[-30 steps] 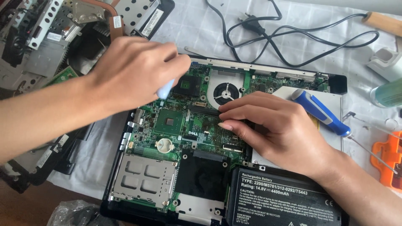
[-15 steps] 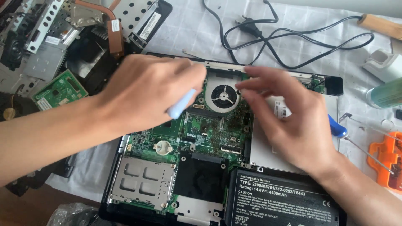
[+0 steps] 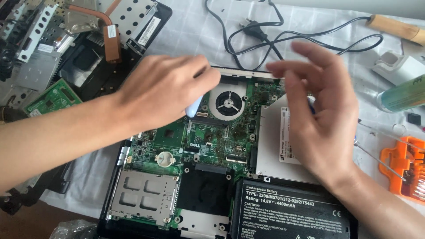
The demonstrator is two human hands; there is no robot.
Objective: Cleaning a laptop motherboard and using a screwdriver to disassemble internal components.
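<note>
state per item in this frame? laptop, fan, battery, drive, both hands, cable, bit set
laptop: opened up, green board exposed
fan: uncovered, seated in the board
battery: fitted at the near edge
optical drive: in its bay
left hand: closed on a small pale blue tool
right hand: open, blurred, holding nothing
power cable: loose on the cloth, unplugged
orange bit holder: lying open
</note>
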